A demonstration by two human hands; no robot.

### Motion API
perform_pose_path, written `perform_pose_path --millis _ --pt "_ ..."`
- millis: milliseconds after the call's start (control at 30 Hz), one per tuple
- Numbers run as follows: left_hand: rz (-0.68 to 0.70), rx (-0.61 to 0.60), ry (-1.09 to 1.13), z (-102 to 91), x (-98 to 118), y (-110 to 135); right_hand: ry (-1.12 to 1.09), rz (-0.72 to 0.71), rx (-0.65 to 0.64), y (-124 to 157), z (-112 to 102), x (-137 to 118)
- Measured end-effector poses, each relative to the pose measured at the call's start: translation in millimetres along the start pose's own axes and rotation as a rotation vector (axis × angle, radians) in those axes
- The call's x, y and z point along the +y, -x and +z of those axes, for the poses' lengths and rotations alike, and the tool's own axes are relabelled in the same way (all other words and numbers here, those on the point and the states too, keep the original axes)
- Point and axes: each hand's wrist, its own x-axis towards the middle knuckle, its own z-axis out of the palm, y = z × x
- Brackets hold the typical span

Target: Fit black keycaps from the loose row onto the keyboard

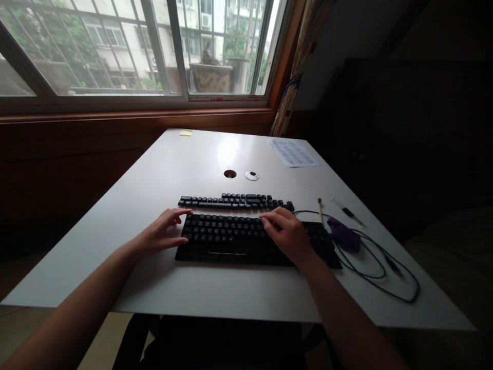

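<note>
A black keyboard [231,257] lies on the white table, with keycaps on its upper rows and a bare lower part. My left hand [165,229] rests at its left end, thumb and fingers apart, the tips at the keyboard's edge. Over the upper rows, right of the middle, is my right hand [287,231]. Its thumb and forefinger are pinched together near the top edge; whatever they hold, if anything, is too small to make out. Just behind the keyboard, loose black keycaps [234,201] stand in rows.
On the right lie a purple cloth-like item [344,235], a looped black cable [385,275], a wire keycap puller [348,212] and a thin brush-like stick [320,205]. Farther back are printed sheets [295,153], a round white cover [251,176], a table hole [230,174] and a yellow note [185,132].
</note>
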Motion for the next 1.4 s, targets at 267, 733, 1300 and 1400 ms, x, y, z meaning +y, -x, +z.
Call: perform_pose_path --millis 267,733,1300,1400 --pt "0.023 -0.038 0.046 -4.3 -7 -1 0.126 0.081 -0.306 -84 30 2" --pt "0.006 -0.044 0.181 -7.5 -4 -6 0.187 0.069 -0.534 -154 105 24" --pt "-0.009 -0.061 0.184 -8.3 -2 -6 0.229 0.021 -0.558 -158 115 31" --pt "-0.003 -0.057 0.190 -8.1 0 -7 0.236 0.018 -0.553 -158 115 29"
